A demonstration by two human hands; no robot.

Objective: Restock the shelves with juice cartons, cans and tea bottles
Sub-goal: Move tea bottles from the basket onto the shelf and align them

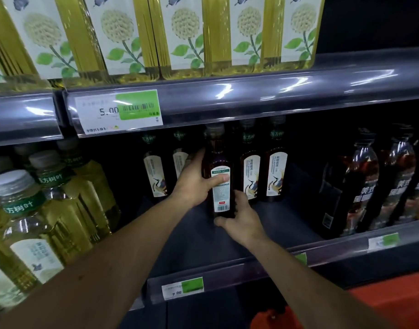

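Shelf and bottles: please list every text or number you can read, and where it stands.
"5.00": price tag on the upper shelf rail.
"东方树叶": green neck bands of the yellow tea bottles at left.
"7.00", partly blurred: price tag on the lower rail.
Label of the held dark bottle: too small to read.

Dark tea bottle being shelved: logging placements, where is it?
Head view, centre: the dark tea bottle stands on the middle shelf, held by both hands, left of two crane-label bottles.

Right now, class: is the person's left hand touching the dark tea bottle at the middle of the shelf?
Touching. The head view shows the left hand wrapped around the dark tea bottle, thumb lying across its label.
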